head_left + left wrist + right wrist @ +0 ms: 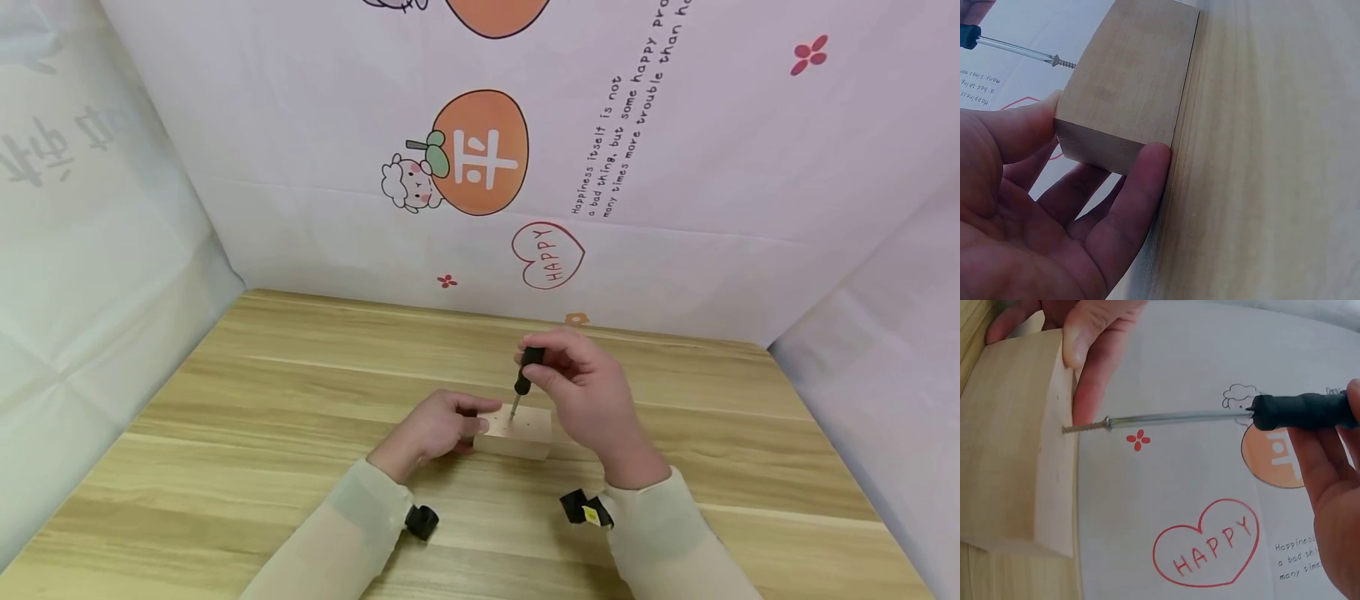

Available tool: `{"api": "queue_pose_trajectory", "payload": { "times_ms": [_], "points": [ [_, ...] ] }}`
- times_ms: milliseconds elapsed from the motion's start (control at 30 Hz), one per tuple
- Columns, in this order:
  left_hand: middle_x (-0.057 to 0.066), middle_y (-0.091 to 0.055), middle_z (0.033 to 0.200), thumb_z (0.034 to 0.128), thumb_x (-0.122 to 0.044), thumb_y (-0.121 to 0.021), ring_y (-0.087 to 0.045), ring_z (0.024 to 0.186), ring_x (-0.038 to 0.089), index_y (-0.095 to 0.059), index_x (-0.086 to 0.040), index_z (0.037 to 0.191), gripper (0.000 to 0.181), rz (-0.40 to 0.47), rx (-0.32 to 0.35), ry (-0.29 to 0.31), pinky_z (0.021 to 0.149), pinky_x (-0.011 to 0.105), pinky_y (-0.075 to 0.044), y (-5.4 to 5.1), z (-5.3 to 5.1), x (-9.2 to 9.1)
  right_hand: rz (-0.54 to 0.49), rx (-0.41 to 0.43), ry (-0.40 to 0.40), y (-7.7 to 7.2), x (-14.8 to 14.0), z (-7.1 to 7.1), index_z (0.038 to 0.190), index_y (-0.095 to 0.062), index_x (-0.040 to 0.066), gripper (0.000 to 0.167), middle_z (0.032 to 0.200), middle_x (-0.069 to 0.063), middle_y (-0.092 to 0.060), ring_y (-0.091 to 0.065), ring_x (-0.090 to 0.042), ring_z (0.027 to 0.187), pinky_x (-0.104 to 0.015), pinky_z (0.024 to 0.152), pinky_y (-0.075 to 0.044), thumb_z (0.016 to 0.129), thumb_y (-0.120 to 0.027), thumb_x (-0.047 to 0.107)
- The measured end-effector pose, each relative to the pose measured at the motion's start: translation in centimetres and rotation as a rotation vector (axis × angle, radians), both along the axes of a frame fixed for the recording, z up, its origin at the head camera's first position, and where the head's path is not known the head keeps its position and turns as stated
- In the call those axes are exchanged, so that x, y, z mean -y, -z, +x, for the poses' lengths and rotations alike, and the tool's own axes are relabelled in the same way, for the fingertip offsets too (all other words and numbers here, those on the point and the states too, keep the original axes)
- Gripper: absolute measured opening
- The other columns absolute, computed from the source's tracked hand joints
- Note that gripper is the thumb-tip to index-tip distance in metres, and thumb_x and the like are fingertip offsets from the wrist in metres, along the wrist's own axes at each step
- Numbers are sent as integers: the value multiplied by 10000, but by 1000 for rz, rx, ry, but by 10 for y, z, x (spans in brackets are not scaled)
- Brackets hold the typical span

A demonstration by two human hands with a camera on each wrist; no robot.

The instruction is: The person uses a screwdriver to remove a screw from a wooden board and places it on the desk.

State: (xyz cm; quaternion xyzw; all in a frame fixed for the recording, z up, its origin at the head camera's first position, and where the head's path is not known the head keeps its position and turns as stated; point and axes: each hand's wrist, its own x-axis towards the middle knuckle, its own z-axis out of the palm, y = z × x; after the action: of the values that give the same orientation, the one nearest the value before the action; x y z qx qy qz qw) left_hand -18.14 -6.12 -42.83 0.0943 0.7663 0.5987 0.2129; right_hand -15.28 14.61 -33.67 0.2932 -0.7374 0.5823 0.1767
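Red "HAPPY" heart (548, 255) behind screwdriver (530, 367)

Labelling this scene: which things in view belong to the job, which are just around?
Job:
screwdriver, in right grip
wooden block, in left grip
screw, between those two

Just around:
printed backdrop sheet
black wrist devices, worn

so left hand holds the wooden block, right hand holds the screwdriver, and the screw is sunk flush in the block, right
Not the last part: the right wrist view shows the screw sticking out from the wooden block, its head clear of the surface. The left hand does hold the block, and the right hand the screwdriver.
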Motion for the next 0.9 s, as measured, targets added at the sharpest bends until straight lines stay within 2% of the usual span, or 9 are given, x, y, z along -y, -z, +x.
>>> {"api": "queue_pose_trajectory", "payload": {
  "times_ms": [100,167,300,433,533,600,667,800,900],
  "points": [
    [13,-627,1290,948,-78,-686,-589,978,193,-733,-165,1235,304,0,5,-4,721,357,-568,-1,0,0,-35,28,-49,1,-2,-1,1193,-679,5,320,1059,-153,-693,-681,-260,958,-342,820,-561,905,-647,-132],
    [11,-626,1292,949,-82,-686,-588,975,195,-733,-168,1236,304,-3,6,-4,723,358,-568,-1,1,1,-27,-8,-49,2,0,-1,1197,-668,-12,326,1073,-157,-679,-667,-258,955,-344,818,-561,896,-657,-136],
    [5,-618,1305,955,-95,-682,-587,989,195,-732,-184,1239,301,-10,6,-3,732,356,-568,-1,1,1,5,-106,50,2,6,-1,1141,-692,-6,355,1035,-107,-616,-639,-213,888,-324,774,-568,816,-752,-134],
    [8,-615,1309,954,-96,-684,-584,998,199,-733,-186,1236,300,-7,4,-2,734,356,-568,-1,1,1,1,-124,143,1,7,-1,1089,-731,-2,347,975,-90,-605,-640,-175,838,-275,747,-564,773,-789,-130],
    [12,-614,1308,952,-90,-685,-583,1002,201,-733,-181,1235,301,5,9,-4,733,357,-568,-1,1,1,0,-92,141,0,5,0,1248,-686,35,488,958,-100,-637,-641,-173,819,-243,720,-552,796,-769,-129],
    [9,-617,1301,954,-92,-684,-582,1004,201,-733,-182,1235,300,7,12,-4,734,355,-568,-1,1,1,-4,-59,115,0,3,1,1375,-603,85,608,982,-109,-663,-659,-183,835,-247,728,-553,824,-742,-130],
    [6,-623,1289,952,-92,-686,-582,997,201,-734,-179,1235,299,9,13,-4,730,355,-568,-1,1,1,-15,-39,74,0,1,1,1440,-526,101,670,1015,-128,-688,-681,-202,869,-259,752,-558,845,-710,-147],
    [-4,-632,1275,950,-97,-689,-579,976,201,-738,-178,1229,294,2,8,-7,722,354,-567,0,0,0,-6,-63,10,1,1,-1,1285,-602,18,462,1076,-151,-701,-690,-246,947,-307,797,-564,867,-672,-166],
    [-8,-630,1279,952,-104,-689,-575,968,202,-740,-186,1225,290,5,12,-11,726,356,-566,1,0,1,43,-117,3,2,2,-2,1175,-638,-29,364,1095,-140,-681,-668,-230,964,-319,810,-563,848,-678,-184]
  ]
}}
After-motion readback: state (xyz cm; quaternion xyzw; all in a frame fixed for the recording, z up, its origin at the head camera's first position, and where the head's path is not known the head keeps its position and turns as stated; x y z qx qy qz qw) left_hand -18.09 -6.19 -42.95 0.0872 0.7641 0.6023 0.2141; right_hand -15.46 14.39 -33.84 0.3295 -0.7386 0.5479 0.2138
